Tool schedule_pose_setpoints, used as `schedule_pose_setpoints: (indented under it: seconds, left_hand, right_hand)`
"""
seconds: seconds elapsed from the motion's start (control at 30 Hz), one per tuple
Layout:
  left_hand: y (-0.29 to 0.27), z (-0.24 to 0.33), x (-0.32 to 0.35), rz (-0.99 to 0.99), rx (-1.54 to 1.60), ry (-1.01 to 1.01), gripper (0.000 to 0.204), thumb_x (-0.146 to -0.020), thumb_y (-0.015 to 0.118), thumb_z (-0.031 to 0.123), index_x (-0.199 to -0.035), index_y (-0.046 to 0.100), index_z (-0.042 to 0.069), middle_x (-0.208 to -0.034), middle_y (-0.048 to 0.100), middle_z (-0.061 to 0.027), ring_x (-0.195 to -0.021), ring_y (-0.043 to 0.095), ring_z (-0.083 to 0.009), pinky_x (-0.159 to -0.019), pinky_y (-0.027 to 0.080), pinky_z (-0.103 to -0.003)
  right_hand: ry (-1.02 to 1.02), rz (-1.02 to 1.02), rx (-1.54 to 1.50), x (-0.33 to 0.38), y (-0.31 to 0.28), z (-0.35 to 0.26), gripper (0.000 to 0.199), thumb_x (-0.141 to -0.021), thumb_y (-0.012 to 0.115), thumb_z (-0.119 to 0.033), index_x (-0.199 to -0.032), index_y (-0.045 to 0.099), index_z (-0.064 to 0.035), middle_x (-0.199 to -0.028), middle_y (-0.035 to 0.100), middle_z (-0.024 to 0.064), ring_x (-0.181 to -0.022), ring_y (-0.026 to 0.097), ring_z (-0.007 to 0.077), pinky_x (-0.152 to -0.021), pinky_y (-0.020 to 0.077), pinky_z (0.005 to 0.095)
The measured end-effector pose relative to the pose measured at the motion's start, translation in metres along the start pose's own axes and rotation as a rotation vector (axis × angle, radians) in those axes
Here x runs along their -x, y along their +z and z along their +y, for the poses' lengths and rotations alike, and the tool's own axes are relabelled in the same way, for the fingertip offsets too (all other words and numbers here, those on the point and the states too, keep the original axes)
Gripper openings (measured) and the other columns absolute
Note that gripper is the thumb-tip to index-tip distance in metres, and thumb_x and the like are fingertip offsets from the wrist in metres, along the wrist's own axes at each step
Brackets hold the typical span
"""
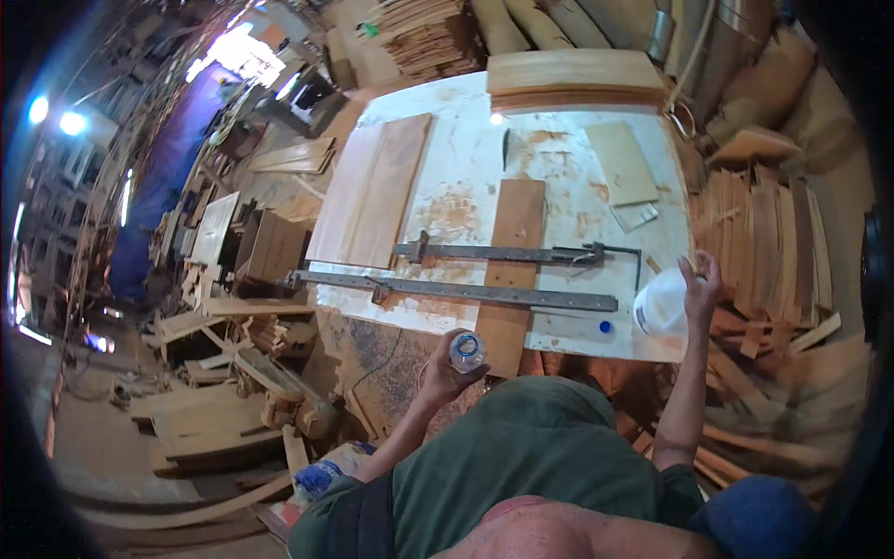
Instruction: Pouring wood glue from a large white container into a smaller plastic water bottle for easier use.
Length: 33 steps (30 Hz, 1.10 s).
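Observation:
My left hand (436,374), at the near edge of the white-topped table (453,158), is wrapped round a clear plastic bottle (468,354). The bottle's mouth faces up, with a blue ring round it and no cap on. Over by the right edge, my right hand (703,289) grips a white plastic jug (661,306) at its handle side. The jug looks tilted; whether it rests on the tabletop I cannot tell. A small blue cap (605,327) lies on the table between the two hands, nearer the jug.
Two long metal bar clamps (494,253) lie across a brown board (519,210). Wide planks (372,191) cover the table's left part. A board stack (577,82) sits at the far edge, a pale panel (622,163) at the right. Wood offcuts (759,233) crowd the right side.

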<state>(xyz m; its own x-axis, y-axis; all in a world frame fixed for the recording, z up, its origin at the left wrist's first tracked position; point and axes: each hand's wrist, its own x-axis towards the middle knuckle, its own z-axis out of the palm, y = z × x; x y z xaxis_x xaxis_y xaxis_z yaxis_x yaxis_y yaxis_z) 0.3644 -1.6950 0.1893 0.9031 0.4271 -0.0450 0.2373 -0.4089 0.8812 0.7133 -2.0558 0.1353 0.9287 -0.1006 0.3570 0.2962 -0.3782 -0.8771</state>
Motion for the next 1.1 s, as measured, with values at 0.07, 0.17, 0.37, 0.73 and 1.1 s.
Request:
schedule_pose_setpoints:
  seconds: [0.07,0.17,0.37,0.73,1.1]
  left_hand:
    - [-0.002,0.003,0.003,-0.007,0.020,-0.027,0.073,-0.074,0.090,0.024,-0.132,0.049,0.006,-0.111,0.064,-0.0092,-0.104,0.063,-0.0191,-0.091,0.052,-0.036]
    - [-0.005,-0.008,0.007,0.013,-0.038,-0.053,0.074,-0.073,0.090,0.024,-0.132,0.049,0.006,-0.112,0.064,-0.0111,-0.105,0.064,-0.0212,-0.091,0.052,-0.036]
    - [-0.008,-0.006,0.003,0.018,0.012,-0.019,0.074,-0.074,0.088,0.024,-0.133,0.048,0.006,-0.114,0.065,-0.0143,-0.109,0.063,-0.0250,-0.094,0.051,-0.039]
    - [0.001,-0.009,-0.006,-0.018,-0.045,0.020,0.075,-0.075,0.087,0.025,-0.135,0.047,0.006,-0.115,0.065,-0.0158,-0.111,0.064,-0.0272,-0.095,0.050,-0.041]
    - [0.033,-0.033,-0.024,-0.099,0.007,-0.051,0.079,-0.075,0.090,0.022,-0.139,0.046,0.006,-0.120,0.064,-0.0101,-0.112,0.061,-0.0207,-0.098,0.053,-0.038]
  right_hand:
    - [0.025,-0.075,0.030,-0.003,-0.006,-0.002,0.046,-0.082,0.083,-0.031,-0.113,0.065,-0.0021,-0.085,0.058,0.0021,-0.071,0.050,0.0122,-0.070,0.0451,0.0295]
    - [0.043,-0.153,0.058,-0.006,-0.007,-0.001,0.046,-0.081,0.084,-0.031,-0.113,0.065,-0.0028,-0.078,0.050,-0.0005,-0.071,0.047,0.0118,-0.068,0.0423,0.0289]
    - [0.019,-0.237,-0.033,-0.007,-0.016,0.009,0.041,-0.080,0.083,-0.021,-0.111,0.064,-0.0039,-0.075,0.044,-0.0028,-0.070,0.043,0.0110,-0.067,0.0405,0.0278]
    - [0.038,-0.483,-0.142,-0.018,-0.028,-0.010,0.043,-0.068,0.086,-0.011,-0.104,0.062,-0.0063,-0.070,0.047,-0.0036,-0.067,0.047,0.0104,-0.072,0.0423,0.0276]
    - [-0.002,-0.282,-0.053,-0.008,-0.023,0.022,0.056,-0.074,0.086,-0.026,-0.119,0.063,-0.0009,-0.103,0.063,0.0062,-0.081,0.055,0.0152,-0.079,0.0490,0.0314]
